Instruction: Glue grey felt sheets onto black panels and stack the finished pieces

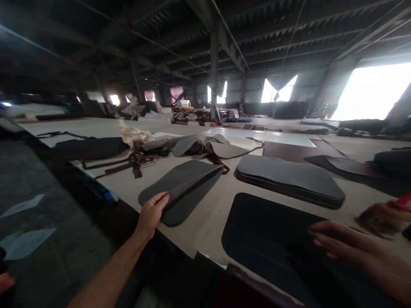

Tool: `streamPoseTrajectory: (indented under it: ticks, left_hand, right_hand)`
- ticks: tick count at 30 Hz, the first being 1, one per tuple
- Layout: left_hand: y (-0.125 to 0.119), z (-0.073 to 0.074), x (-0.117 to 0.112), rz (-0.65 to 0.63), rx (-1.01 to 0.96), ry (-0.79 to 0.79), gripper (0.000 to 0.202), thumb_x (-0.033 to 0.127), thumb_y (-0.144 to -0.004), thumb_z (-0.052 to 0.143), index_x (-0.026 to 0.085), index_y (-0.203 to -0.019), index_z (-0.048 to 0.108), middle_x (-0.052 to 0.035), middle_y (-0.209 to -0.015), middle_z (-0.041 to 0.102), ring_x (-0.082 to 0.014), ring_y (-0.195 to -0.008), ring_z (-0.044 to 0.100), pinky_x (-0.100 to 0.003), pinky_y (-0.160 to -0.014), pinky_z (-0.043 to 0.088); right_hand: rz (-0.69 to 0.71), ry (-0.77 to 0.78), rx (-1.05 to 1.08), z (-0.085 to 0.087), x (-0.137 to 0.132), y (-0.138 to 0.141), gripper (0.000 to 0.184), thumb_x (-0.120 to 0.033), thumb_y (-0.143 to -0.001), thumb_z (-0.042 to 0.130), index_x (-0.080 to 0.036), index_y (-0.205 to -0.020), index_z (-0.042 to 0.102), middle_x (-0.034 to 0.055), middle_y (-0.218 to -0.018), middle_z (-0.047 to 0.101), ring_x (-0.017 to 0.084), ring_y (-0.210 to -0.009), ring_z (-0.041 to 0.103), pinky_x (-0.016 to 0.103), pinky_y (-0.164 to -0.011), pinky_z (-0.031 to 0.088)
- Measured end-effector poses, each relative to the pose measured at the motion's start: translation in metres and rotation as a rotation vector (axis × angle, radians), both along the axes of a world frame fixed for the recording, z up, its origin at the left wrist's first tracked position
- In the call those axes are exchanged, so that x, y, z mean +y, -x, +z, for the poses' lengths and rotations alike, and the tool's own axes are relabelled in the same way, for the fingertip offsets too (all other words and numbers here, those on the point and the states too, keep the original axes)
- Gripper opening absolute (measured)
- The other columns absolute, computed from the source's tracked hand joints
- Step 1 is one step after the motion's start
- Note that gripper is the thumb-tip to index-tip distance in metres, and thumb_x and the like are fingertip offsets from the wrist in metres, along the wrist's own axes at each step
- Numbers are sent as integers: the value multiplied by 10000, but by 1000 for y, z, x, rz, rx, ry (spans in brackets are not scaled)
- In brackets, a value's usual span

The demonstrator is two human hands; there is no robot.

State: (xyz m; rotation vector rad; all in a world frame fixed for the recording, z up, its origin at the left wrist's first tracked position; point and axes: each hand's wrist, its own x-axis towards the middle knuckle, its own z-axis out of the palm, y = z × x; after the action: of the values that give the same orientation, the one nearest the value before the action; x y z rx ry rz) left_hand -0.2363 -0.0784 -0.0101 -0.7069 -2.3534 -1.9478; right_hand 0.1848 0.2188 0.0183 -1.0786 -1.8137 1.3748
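My left hand (155,208) pinches the near edge of a grey leather-like panel (183,177), lifting it in a fold. Beneath it lies another grey panel (189,203) with rounded corners. My right hand (343,241) is over the right part of a large black panel (257,231). Its fingers are bent and pressed together, slightly blurred; whatever lies between them is hidden. Behind the black panel rests a neat stack of dark grey panels (289,173). Right of that, a blurred brownish object with a red part (383,218) sits near my right hand.
Loose grey pieces (199,145) and brown strips (135,162) lie farther back on the pale table (205,231). A dark rolled piece (93,147) is at the left edge. Paper sheets (28,244) lie on the floor. A post (214,72) stands beyond.
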Motion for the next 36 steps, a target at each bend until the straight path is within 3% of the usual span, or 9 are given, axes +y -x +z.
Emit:
streamPoseTrajectory:
  ticks: [3,7,12,15,19,24,29,33,36]
  left_hand:
    - [-2,9,-1,12,-43,-169,593,611,-685,705,145,-1051,705,-85,-1008,719,-265,-994,641,-325,-858,497]
    - [-20,18,-8,-53,-81,-320,522,569,-734,689,159,-1056,664,-54,-933,702,-240,-924,653,-300,-795,527]
    - [-37,13,-33,-86,-89,-376,346,465,-765,697,170,-947,694,-49,-949,683,-220,-942,634,-241,-756,530]
    - [-38,2,-55,-97,-104,-415,282,438,-753,730,186,-878,711,-45,-969,681,-222,-992,626,-226,-806,526]
    - [-38,-15,-81,-218,-100,-339,282,483,-822,682,201,-815,698,-58,-959,696,-235,-1006,643,-261,-871,531]
    - [-31,-33,-99,-357,68,65,393,569,-886,560,226,-815,738,-93,-1047,704,-287,-1050,659,-379,-928,546]
    - [-21,-42,-112,-242,152,442,477,692,-754,616,255,-836,788,-98,-960,729,-303,-940,699,-389,-840,585]
    - [-35,-33,-106,-274,-167,405,578,727,-734,643,210,-971,744,-40,-604,658,-191,-460,600,-250,-412,490]
    - [-47,-18,-81,-276,-336,178,608,685,-725,714,173,-1046,647,-74,-772,720,-179,-477,626,-210,-359,429]
  right_hand:
    - [237,123,-30,24,-42,64,591,-640,-469,869,-241,-885,737,126,-995,723,275,-868,672,336,-696,569]
    - [407,338,181,10,-63,140,540,-602,-742,766,-191,-1058,616,123,-1068,698,223,-920,674,281,-711,562]
    - [337,694,383,-10,-53,211,402,-553,-964,507,-168,-1078,525,127,-983,676,221,-816,707,350,-678,611]
    - [287,766,463,-11,-39,233,437,-581,-991,409,-175,-1062,552,87,-840,675,196,-698,691,334,-624,613]
    - [215,704,512,-11,-22,247,330,-496,-987,473,-192,-935,590,35,-685,670,160,-573,648,261,-545,567]
    - [285,644,409,-10,-13,255,69,-134,-748,680,-143,-793,628,53,-638,687,183,-539,640,286,-544,554]
    - [314,512,411,14,-1,228,170,-99,-638,702,-150,-789,645,39,-660,698,182,-549,630,282,-526,544]
    - [239,401,430,39,14,191,181,-218,-677,755,-171,-811,643,35,-665,690,184,-548,616,279,-486,527]
    - [162,324,440,51,25,167,210,-263,-682,765,-184,-832,642,28,-676,685,180,-543,606,283,-479,524]
